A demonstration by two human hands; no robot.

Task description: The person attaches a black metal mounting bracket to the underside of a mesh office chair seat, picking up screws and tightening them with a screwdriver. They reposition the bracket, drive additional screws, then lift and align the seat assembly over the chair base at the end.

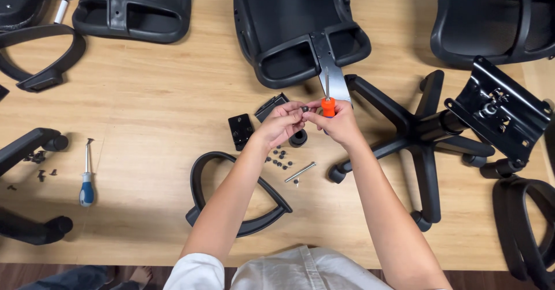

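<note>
The right hand point(341, 122) is clenched around an orange-handled screwdriver point(328, 102), shaft pointing to 12 o'clock. The left hand point(282, 123), touching it at 9 o'clock, pinches a small dark screw point(305, 109). Loose screws point(280, 158) lie on the tabletop point(150, 122) at 6 o'clock, a chair armrest point(231, 194) beyond them.

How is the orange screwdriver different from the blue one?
The orange screwdriver is held in the right hand, shaft up; the blue screwdriver lies flat on the wooden floor, untouched. The orange handle looks short and stubby; the blue one looks longer, with white. Both have metal shafts.
</note>
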